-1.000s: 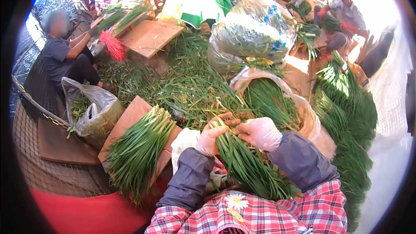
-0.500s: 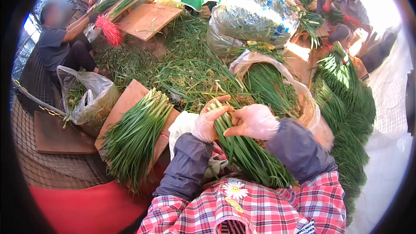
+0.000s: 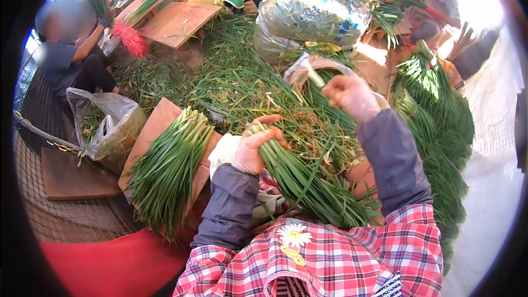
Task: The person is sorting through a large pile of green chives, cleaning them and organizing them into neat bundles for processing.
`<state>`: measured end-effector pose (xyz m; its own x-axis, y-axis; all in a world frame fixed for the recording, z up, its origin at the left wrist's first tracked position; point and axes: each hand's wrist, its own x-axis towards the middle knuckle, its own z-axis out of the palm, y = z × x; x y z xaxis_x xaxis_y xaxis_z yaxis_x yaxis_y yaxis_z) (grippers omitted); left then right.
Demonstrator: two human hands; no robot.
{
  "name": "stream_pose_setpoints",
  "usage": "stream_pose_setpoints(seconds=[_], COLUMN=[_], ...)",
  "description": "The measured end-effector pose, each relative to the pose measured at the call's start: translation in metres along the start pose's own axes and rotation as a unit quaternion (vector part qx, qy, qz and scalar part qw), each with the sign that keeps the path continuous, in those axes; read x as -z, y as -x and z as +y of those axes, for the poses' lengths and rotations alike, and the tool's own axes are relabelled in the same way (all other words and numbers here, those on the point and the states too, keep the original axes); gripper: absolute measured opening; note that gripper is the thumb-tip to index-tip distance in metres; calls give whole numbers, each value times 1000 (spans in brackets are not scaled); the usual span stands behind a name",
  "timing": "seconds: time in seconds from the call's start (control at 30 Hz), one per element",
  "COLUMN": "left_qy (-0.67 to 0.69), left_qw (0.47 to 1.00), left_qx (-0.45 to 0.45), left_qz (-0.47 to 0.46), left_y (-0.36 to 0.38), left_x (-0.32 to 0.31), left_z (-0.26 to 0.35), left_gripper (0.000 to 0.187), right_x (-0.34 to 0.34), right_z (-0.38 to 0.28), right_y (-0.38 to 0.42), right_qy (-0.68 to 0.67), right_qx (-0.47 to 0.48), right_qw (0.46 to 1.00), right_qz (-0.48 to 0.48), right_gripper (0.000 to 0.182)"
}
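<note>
My left hand (image 3: 254, 147), in a thin clear glove, is wrapped round the pale end of a bunch of garlic chives (image 3: 308, 184). The green leaves slant down to the right across my lap. Raised over the open plastic bag (image 3: 297, 73) is my right hand (image 3: 353, 97), its fingers closed. A blurred whitish sliver shows at those fingertips; I cannot make out what it is. To the left of my left hand, a larger pile of chives (image 3: 173, 168) lies on a brown board (image 3: 159, 116), pale ends facing away from me.
Loose leaves and trimmings (image 3: 242, 85) cover the ground ahead. Tied chive bundles (image 3: 434, 126) are heaped at the right. A stuffed clear bag (image 3: 316, 14) stands beyond, and a smaller bag (image 3: 110, 126) at the left. A person (image 3: 69, 49) sits far left; others work at the back.
My right hand has left the bunch and moved up and to the right. My left hand keeps its hold. The person at the left has raised a bunch of leaves.
</note>
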<state>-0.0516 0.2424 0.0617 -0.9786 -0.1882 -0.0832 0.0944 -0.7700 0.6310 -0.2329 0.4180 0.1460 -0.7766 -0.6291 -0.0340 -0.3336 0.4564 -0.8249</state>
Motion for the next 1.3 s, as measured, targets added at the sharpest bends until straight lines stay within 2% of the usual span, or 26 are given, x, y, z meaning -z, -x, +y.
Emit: stream_pose_setpoints(seconds=[0.07,0.17,0.2,0.23,0.27,0.3,0.33,0.37,0.4,0.47,0.5,0.57,0.63,0.7,0.73,0.77,0.8,0.83,0.9,0.93,1.0,1.03,1.07,1.13,1.2,1.3], left_qy=[-28,-72,-77,-95,-119,-144,-167,-211,-224,-194,-187,-163,-176,-142,-220,-303,-289,-339,-301,-339,-445,-502,-547,-623,-662,-706], left_qw=[998,975,963,952,944,935,924,911,895,889,881,874,837,812,818,807,841,796,823,812,754,717,676,604,568,519], left_qx=[-48,-185,-246,-283,-302,-321,-341,-345,-374,-406,-427,-450,-505,-556,-511,-494,-438,-480,-472,-466,-483,-478,-474,-414,-381,-370], left_qz=[31,101,80,68,63,56,45,81,92,84,84,86,114,104,149,116,132,145,95,88,-14,-75,-137,-275,-306,-308], left_y=[3,1,3,1,-4,-11,-18,-21,-27,-32,-30,-24,-19,-19,-25,-44,-52,-50,-48,-38,-17,-3,11,40,54,65], left_x=[4,3,-13,-20,-26,-34,-42,-49,-55,-49,-50,-54,-63,-88,-113,-100,-98,-119,-128,-133,-130,-127,-124,-117,-102,-94], left_z=[23,88,108,124,133,140,148,163,178,219,234,251,251,229,206,194,173,148,116,100,69,55,40,19,-3,-14], left_gripper=[39,27,25,25,24,24,24,23,22,21,20,17,16,15,13,12,11,12,15,15,14,14,15,21,30,35], right_x=[18,16,16,12,4,-9,-33,-56,-78,-108,-109,-68,-23,-7,-15,-31,-52,-71,-100,-113,-129,-126,-111,-105,-109,-102], right_z=[10,50,47,36,6,-16,-10,-3,29,98,149,151,74,32,28,23,19,14,-1,-6,1,-3,-19,-13,0,1], right_y=[-4,-3,1,7,15,20,19,27,31,47,53,67,85,98,102,102,107,104,93,87,67,63,69,63,67,59], right_qy=[248,538,398,245,-5,-106,-49,40,135,328,469,343,256,-61,-199,-344,-457,-542,-647,-697,-786,-792,-825,-812,-866,-839], right_qx=[-24,-37,24,88,112,109,243,264,146,-56,-68,-146,-175,-156,-100,-54,-29,-3,-8,-35,41,27,8,73,-2,-4], right_qw=[967,828,913,966,993,987,969,963,973,897,776,836,890,912,875,802,757,690,613,577,472,512,503,513,417,463], right_qz=[-43,-158,-86,-11,-31,-41,0,-30,-116,-292,-416,-402,-335,-375,-429,-486,-466,-480,-454,-424,-397,-331,-258,-268,-278,-285], right_gripper=[19,33,41,52,64,68,69,62,46,34,34,39,34,32,30,33,42,57,79,87,93,99,99,95,77,76])
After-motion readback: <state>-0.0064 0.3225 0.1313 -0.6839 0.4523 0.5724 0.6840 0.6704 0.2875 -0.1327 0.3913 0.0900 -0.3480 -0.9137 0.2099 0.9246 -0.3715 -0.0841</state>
